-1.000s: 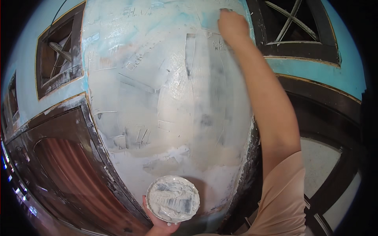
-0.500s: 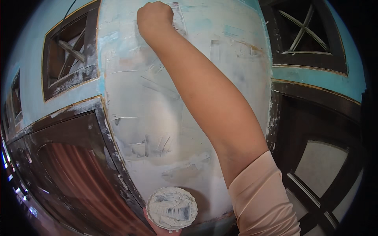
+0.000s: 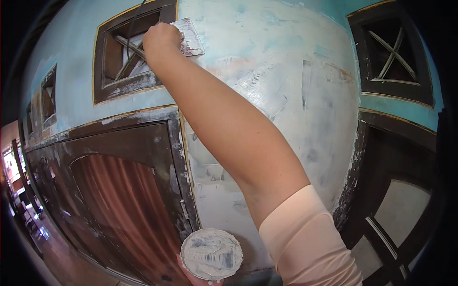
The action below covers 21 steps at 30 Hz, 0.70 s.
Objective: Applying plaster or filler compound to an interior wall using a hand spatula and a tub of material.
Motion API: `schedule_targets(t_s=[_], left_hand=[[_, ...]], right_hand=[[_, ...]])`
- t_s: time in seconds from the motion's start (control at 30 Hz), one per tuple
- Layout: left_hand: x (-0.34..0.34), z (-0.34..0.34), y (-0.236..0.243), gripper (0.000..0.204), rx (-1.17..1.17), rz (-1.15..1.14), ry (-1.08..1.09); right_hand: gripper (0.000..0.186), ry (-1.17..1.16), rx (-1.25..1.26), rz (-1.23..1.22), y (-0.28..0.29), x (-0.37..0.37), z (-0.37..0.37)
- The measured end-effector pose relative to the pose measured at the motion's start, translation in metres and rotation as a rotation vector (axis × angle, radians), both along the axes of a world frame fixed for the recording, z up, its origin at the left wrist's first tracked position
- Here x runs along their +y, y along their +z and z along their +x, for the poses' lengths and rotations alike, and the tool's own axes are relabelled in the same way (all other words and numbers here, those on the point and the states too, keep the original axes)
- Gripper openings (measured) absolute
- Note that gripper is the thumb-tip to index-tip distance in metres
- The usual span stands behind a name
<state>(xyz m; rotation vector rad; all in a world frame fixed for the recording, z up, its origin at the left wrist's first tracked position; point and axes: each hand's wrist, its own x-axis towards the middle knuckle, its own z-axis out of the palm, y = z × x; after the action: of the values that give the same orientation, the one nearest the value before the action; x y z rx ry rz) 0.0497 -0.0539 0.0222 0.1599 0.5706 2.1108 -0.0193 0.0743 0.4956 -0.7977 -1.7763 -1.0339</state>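
My right hand (image 3: 162,42) is closed round a flat, putty-smeared scraper (image 3: 192,37), high up at the left edge of the wall panel. Its blade lies against or close to the wall (image 3: 291,90), which has patchy white filler over light blue paint. Low down, my left hand (image 3: 190,276) holds up a round tub (image 3: 211,254) of whitish putty from below; only part of the fingers shows. The putty's surface is smeared, with a dark streaked patch in the middle.
Left of the panel are a dark wooden vent frame (image 3: 102,71) with crossed slats and a door (image 3: 62,145) with a reddish-brown curtain (image 3: 119,200) behind its opening. A dangling cable (image 3: 135,21) crosses the vent. On the right stand another vent frame (image 3: 365,59) and a dark panelled door (image 3: 377,157).
My view has turned to the left. My right hand with the scraper has shifted leftward on the wall to beside the vent frame, and more of the blade shows. My left hand still holds the tub.
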Motion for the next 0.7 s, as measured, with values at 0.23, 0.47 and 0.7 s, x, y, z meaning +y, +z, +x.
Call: schedule_targets(t_s=[0.23,0.47,0.7], left_hand=[[0.003,-0.02,-0.024,0.076,0.065,0.137,-0.048],[0.012,-0.016,-0.015,0.083,-0.078,0.37,-0.377],[0.029,-0.006,-0.012,0.087,-0.074,0.358,-0.466]], right_hand=[[0.022,0.208,0.026,0.149,-0.005,-0.022,0.04],[0.029,0.519,0.123,-0.01,0.008,-0.012,0.152],[0.027,0.325,0.172,0.231,-0.009,-0.021,0.168]])
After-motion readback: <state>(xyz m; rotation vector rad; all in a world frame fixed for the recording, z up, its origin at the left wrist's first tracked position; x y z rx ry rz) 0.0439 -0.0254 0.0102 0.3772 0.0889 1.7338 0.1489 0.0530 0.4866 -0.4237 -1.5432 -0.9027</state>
